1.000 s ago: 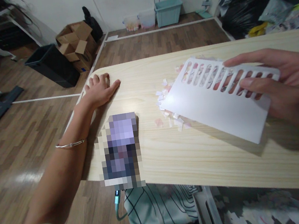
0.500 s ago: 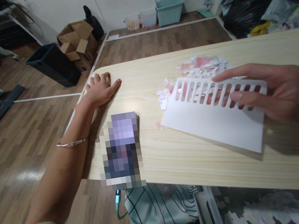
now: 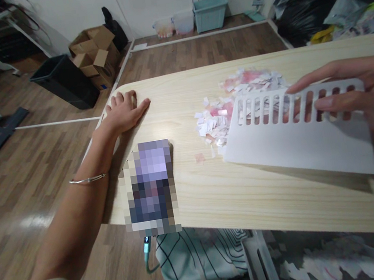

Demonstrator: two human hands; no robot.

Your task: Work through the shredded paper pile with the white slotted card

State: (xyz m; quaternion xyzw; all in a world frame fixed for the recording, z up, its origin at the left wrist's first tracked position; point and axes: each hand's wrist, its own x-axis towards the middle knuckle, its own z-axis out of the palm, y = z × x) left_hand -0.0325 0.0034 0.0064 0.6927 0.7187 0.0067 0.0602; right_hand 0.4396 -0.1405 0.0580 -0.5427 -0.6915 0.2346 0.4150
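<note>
My right hand (image 3: 360,93) pinches the slotted edge of a white flat scraper (image 3: 298,150), which is tilted above the right part of the table. Behind and left of the scraper lies a heap of small paper scraps (image 3: 219,118), white and pinkish; the scraper hides part of it. My left hand (image 3: 126,109) rests on the table's far left corner with its fingers spread, holding nothing. One pink scrap (image 3: 200,158) lies apart from the heap. A phone with a blurred-out screen (image 3: 152,178) lies on the table near my left forearm.
Below the pale wooden table (image 3: 197,204) is an open drawer (image 3: 263,265) with more paper scraps (image 3: 337,258). A teal cable (image 3: 146,255) hangs by the phone. On the floor beyond stand a black bin (image 3: 66,83), cardboard boxes (image 3: 98,54) and a teal tub (image 3: 211,13).
My right hand has moved the scraper to the right and levelled it somewhat, so more of the paper heap shows on its left. My left hand has stayed in place.
</note>
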